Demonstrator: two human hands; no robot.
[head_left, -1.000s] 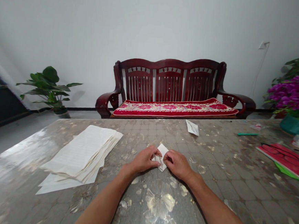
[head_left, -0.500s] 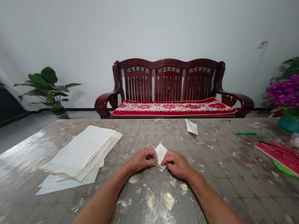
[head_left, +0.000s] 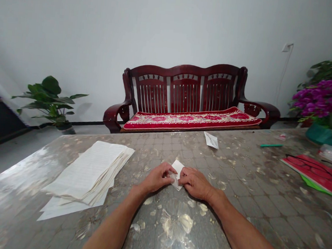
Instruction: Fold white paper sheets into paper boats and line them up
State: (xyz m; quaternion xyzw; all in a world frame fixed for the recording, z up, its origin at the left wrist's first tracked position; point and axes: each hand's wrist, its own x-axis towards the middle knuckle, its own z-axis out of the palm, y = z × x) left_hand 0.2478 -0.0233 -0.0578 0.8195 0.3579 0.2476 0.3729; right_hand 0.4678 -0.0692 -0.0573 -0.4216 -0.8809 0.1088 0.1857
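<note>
The left grip (head_left: 156, 178) and right grip (head_left: 196, 183) pinch narrowly on a small folded white paper (head_left: 177, 171) between them, over a glossy glass-covered mottled grey desk (head_left: 253, 189), with a thick stack of cream lined paper (head_left: 89, 170) near the left grip.

Counted: one left hand (head_left: 156, 178), one right hand (head_left: 196, 183), two folded papers (head_left: 177, 171) (head_left: 211, 140) (one between the hands). One paper stack (head_left: 89, 171), one wooden bench (head_left: 185, 97).

Nothing can be read: the stack of papers (head_left: 86, 170) left of the folded paper (head_left: 176, 169) shows only faint, tiny lines.
</note>
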